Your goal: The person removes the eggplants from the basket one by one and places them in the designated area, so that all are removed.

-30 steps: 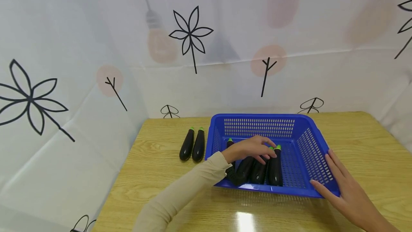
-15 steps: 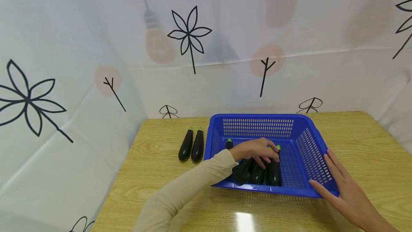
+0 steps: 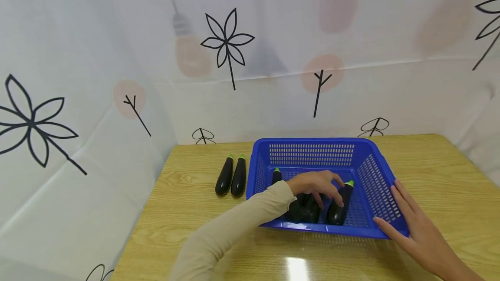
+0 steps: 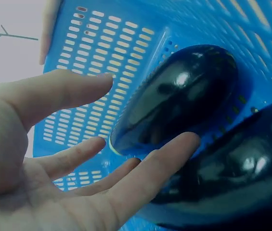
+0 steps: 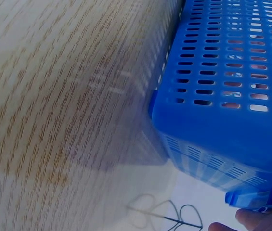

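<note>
Left hand [image 3: 317,183]: we spread its fingers loosely by a long, shiny black eggplant [image 3: 338,214] — inside a blue plastic basket [image 3: 312,155].
Right hand [image 3: 419,231]: we rest straight fingers on the basket's side.

"Can you read any lettering on the blue basket [image 3: 312,141]?"
"None, neither in the head view nor in the two wrist views."
"And the eggplants [image 3: 224,178]?"
"I can't make out a label or number on them."
"The white backdrop [image 3: 269,107], then?"
"Its black marks are drawn flowers [image 3: 225,41] and twigs [image 3: 320,83]; no word, brand or sign is readable."
</note>
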`<state>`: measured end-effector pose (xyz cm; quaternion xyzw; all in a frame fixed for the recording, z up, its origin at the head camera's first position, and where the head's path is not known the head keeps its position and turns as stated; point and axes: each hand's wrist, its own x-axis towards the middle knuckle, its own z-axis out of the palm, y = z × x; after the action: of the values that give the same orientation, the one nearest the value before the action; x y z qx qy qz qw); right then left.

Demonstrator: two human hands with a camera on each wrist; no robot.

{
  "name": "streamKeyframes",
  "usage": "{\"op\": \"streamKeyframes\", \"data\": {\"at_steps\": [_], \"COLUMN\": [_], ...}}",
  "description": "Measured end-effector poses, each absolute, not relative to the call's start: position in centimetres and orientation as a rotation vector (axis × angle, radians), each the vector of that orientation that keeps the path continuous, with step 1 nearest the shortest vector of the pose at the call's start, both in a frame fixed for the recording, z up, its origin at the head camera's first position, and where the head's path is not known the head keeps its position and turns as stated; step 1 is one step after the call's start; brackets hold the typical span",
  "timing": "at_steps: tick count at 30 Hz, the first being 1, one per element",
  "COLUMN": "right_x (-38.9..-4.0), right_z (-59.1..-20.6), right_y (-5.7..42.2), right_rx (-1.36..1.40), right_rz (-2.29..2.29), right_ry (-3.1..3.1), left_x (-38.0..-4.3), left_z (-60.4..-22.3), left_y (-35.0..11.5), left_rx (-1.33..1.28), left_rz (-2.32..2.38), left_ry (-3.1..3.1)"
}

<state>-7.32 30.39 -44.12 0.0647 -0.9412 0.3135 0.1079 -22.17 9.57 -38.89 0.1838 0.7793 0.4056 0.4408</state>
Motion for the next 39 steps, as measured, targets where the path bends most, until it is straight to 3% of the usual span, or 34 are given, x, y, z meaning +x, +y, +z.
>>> {"op": "streamKeyframes", "data": {"at_steps": [22, 39], "right_x": [-7.4, -7.3], "right_z": [-44.0, -44.1], "right_y": [30.3, 30.2], "right_rx": [0.183, 0.208], "right_rz": [0.903, 0.917], "right_ry": [-2.782, -2.739], "left_x": [-21.7, -22.6], "left_z": [-40.7, -40.3], "left_y": [13.6, 13.3], "left_rx": [0.456, 0.364], "left_rz": [0.899, 1.094], "left_ry": [2.072, 1.931]}}
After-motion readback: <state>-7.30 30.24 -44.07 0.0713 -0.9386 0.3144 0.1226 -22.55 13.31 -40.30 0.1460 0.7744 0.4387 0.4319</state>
